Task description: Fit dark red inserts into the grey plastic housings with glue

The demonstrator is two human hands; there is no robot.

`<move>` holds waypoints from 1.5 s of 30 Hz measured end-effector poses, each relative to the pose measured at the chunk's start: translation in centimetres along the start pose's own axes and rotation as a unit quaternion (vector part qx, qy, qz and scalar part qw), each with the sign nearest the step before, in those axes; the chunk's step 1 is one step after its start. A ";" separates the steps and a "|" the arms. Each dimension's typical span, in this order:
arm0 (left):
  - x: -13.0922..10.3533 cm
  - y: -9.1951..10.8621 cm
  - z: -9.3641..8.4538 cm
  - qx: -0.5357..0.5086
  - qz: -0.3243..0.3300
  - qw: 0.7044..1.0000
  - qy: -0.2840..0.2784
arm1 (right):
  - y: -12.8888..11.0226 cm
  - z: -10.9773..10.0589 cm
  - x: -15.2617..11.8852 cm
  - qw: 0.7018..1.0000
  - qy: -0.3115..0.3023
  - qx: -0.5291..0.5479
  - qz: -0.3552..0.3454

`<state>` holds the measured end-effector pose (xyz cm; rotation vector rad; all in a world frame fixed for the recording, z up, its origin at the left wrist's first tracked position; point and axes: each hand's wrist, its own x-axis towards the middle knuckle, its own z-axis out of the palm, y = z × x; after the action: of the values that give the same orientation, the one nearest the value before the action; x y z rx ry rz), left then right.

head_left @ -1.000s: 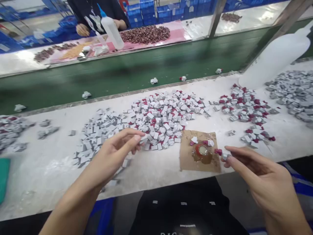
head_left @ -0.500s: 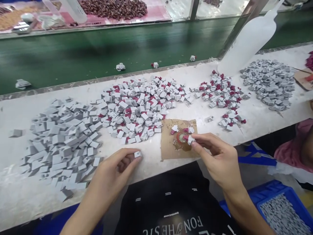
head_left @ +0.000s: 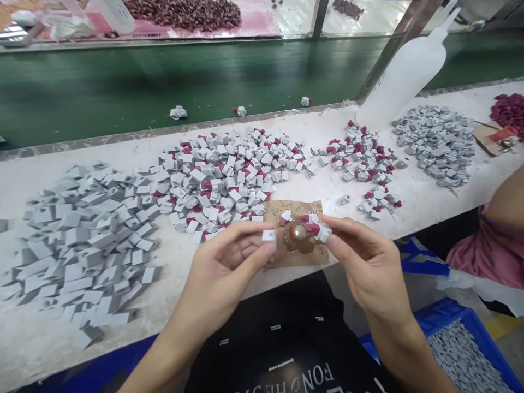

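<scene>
Between the thumb and index finger of my left hand (head_left: 235, 259) is a small grey plastic block (head_left: 268, 236) with a hole in its face. My right hand (head_left: 362, 254) pinches a grey-and-maroon plastic piece (head_left: 319, 231), its maroon end turned toward the left hand. The two pieces are apart, over a cardboard sheet (head_left: 272, 261). On that sheet a red-rimmed round dish (head_left: 299, 231) holds clear liquid, with a wet patch around it. A grey-and-maroon piece (head_left: 285, 217) lies behind the dish, and another sits partly behind the right hand's piece.
Left is a heap of grey blocks (head_left: 85, 229); behind, a pile of grey-and-maroon assemblies (head_left: 229, 169). Smaller piles (head_left: 364, 153) and grey parts (head_left: 436, 142) lie right, beside a white squeeze bottle (head_left: 403, 76). A green conveyor belt (head_left: 155, 82) runs behind. Someone's arm (head_left: 507, 218) shows at right.
My left hand has moved right and up with its grey block, closer to the right hand. The right hand has lifted its piece slightly off the dish. Pieces on the belt have shifted left in view.
</scene>
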<state>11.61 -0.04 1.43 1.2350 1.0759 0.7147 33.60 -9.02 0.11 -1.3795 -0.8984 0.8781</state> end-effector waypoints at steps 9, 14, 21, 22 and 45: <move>2.6 1.1 2.8 -0.080 0.043 0.994 -0.063 | -0.1 1.2 1.3 0.996 -0.023 0.085 0.007; 2.8 1.4 2.5 -0.071 0.041 0.994 -0.074 | -0.9 1.7 1.8 0.998 -0.040 0.048 -0.008; 2.8 3.1 -0.3 -0.042 0.089 0.993 -0.063 | -4.2 2.1 4.7 0.986 -0.165 0.028 -0.012; 3.1 3.5 -1.2 -0.017 0.098 0.994 -0.047 | -4.7 2.6 6.2 0.979 -0.203 0.015 -0.010; 30.1 10.5 -6.9 0.272 -0.049 0.948 0.155 | -5.8 8.2 27.5 0.922 -0.145 -0.353 -0.060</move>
<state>17.42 31.96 4.15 1.5500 1.6600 0.5610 37.46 19.32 6.23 -1.7992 -1.6214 0.6949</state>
